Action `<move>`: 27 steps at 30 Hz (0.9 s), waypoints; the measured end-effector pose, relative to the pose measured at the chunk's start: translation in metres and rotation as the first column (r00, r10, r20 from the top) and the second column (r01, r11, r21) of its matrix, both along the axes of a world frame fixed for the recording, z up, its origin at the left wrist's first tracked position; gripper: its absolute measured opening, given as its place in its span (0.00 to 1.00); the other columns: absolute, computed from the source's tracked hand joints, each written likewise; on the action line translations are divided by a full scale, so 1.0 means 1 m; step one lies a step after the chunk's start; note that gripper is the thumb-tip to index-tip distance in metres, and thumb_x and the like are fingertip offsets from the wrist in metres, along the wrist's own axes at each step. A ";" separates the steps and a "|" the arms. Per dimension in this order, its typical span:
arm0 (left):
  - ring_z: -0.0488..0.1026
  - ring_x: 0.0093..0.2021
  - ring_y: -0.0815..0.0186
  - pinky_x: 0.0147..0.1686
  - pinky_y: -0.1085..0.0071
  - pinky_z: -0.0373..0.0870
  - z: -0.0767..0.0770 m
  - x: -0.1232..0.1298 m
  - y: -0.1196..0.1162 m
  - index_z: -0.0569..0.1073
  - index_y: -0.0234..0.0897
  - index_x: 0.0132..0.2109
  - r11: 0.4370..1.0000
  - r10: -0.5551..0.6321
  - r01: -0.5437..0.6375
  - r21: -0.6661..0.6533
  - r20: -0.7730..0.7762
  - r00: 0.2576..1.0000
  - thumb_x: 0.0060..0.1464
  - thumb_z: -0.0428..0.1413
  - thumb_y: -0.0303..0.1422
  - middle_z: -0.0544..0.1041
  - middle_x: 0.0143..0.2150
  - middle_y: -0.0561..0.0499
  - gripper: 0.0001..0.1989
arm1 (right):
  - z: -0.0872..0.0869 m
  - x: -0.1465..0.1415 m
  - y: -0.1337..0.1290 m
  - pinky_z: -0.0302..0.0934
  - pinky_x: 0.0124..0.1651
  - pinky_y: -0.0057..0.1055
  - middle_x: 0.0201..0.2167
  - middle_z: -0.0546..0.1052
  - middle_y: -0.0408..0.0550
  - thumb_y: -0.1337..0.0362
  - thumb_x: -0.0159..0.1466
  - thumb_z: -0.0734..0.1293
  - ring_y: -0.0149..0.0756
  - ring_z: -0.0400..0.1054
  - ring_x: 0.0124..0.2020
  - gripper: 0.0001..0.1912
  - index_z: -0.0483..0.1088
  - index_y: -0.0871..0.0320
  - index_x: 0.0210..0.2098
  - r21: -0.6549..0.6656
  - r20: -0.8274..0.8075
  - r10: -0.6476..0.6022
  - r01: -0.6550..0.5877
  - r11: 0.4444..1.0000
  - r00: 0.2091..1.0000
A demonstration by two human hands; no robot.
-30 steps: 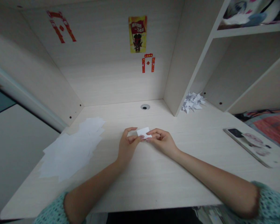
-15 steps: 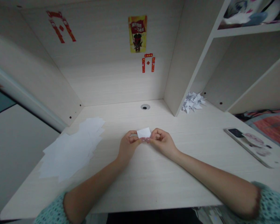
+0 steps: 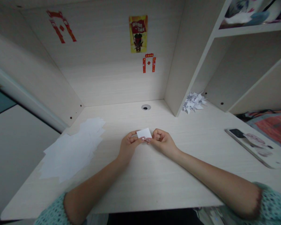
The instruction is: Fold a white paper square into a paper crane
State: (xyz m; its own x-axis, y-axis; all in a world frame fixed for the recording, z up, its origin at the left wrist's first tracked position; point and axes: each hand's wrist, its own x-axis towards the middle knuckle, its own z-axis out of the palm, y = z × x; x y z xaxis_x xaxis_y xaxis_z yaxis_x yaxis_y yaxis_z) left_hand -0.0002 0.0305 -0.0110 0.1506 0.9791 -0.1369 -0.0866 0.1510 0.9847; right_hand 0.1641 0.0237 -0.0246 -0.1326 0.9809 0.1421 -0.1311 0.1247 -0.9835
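Desk, pale wood-grain top [image 3: 189,184], backed by a matching upright panel [image 3: 107,78]. On the panel: yellow-and-red card [image 3: 138,34], upright; small red sticker set [image 3: 144,65], below the card and slightly right; larger red sticker set [image 3: 55,28], upper left, leaning. Round cable grommet [image 3: 145,107], set into the desk near the panel.

Item in hand: small white paper [image 3: 143,133], one piece, roughly rectangular. Position: middle of the desk area, between the two hands, short of the grommet. Long axis: left to right across the person's front, skewed, the right end set a little farther away than the left. Broad face turned up toward the viewer; whether it touches the desk cannot be told.

Left hand [image 3: 128,145]: grasping the paper, thumb on the near edge, forefinger by the far left corner. Right hand [image 3: 162,140]: thumb tip pinching the near edge toward the right corner, other fingers curled in. Thumb tips close together.

Further contents: overlapping white sheets [image 3: 72,153], left side of desk; heap of small white paper pieces [image 3: 194,102], beyond the upright divider [image 3: 189,56]; phone [image 3: 253,147], right side, camera block at its far end; reddish cloth [image 3: 275,126], far right. Sleeves [image 3: 53,211], green, open-knit.
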 end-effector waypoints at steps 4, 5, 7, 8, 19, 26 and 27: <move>0.75 0.32 0.66 0.33 0.73 0.66 0.002 -0.001 0.001 0.71 0.35 0.49 0.999 0.033 -0.033 -0.015 0.015 0.999 0.42 0.62 0.36 0.81 0.30 0.49 0.25 | -0.003 0.002 0.004 0.60 0.33 0.29 0.22 0.74 0.42 0.59 0.52 0.72 0.33 0.70 0.28 0.14 0.62 0.56 0.23 -0.023 -0.074 0.047 -0.049 0.999 0.996; 0.75 0.32 0.66 0.34 0.73 0.66 0.003 -0.001 0.001 0.71 0.35 0.49 0.999 0.038 -0.038 -0.015 0.017 0.999 0.42 0.62 0.36 0.80 0.29 0.49 0.25 | -0.004 0.002 0.005 0.61 0.35 0.30 0.23 0.76 0.43 0.59 0.52 0.72 0.34 0.71 0.29 0.14 0.62 0.56 0.23 -0.035 -0.087 0.058 -0.061 0.998 0.995; 0.75 0.32 0.66 0.35 0.73 0.66 0.003 -0.001 0.001 0.71 0.35 0.49 1.000 0.031 -0.031 0.003 0.031 0.999 0.43 0.62 0.36 0.80 0.29 0.49 0.24 | -0.005 0.004 0.005 0.62 0.37 0.32 0.24 0.76 0.44 0.59 0.52 0.71 0.36 0.72 0.31 0.13 0.62 0.56 0.24 -0.046 -0.088 0.069 -0.074 0.996 0.994; 0.75 0.32 0.65 0.35 0.73 0.66 0.003 -0.001 0.001 0.71 0.35 0.49 0.999 0.024 -0.025 0.022 0.032 0.999 0.43 0.62 0.36 0.80 0.29 0.49 0.24 | -0.004 0.004 0.005 0.62 0.37 0.33 0.24 0.76 0.45 0.59 0.53 0.71 0.36 0.72 0.31 0.13 0.62 0.56 0.25 -0.038 -0.074 0.078 -0.081 0.996 0.994; 0.74 0.34 0.64 0.40 0.69 0.64 0.015 -0.006 -0.004 0.63 0.44 0.56 0.899 0.106 0.185 0.398 -0.605 0.789 0.50 0.57 0.34 0.79 0.29 0.56 0.25 | 0.002 0.007 0.003 0.61 0.42 0.32 0.37 0.74 0.46 0.60 0.58 0.67 0.33 0.69 0.36 0.12 0.60 0.54 0.37 0.206 0.120 0.027 -0.052 0.977 0.992; 0.75 0.37 0.64 0.46 0.66 0.64 0.011 -0.006 -0.008 0.55 0.43 0.60 0.843 0.119 0.329 0.426 -0.744 0.658 0.53 0.54 0.34 0.79 0.33 0.56 0.29 | -0.006 0.007 0.005 0.60 0.32 0.28 0.27 0.73 0.45 0.59 0.60 0.64 0.32 0.67 0.29 0.09 0.70 0.58 0.30 0.174 0.263 0.096 -0.145 0.974 0.960; 0.75 0.37 0.64 0.46 0.66 0.64 0.011 -0.006 -0.008 0.53 0.43 0.61 0.857 0.115 0.300 0.419 -0.723 0.681 0.52 0.55 0.36 0.79 0.34 0.55 0.30 | -0.006 0.007 0.005 0.60 0.34 0.29 0.28 0.74 0.47 0.58 0.60 0.64 0.33 0.68 0.31 0.09 0.72 0.58 0.31 0.176 0.254 0.072 -0.119 0.977 0.965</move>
State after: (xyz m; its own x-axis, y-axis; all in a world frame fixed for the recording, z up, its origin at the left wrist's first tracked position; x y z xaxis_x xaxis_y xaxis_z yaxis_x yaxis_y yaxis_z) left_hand -0.0066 0.0227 -0.0002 0.3047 0.9252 0.2262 0.6444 -0.3751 0.6663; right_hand 0.1712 0.0288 -0.0303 -0.2783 0.9206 0.2740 0.0903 0.3091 -0.9467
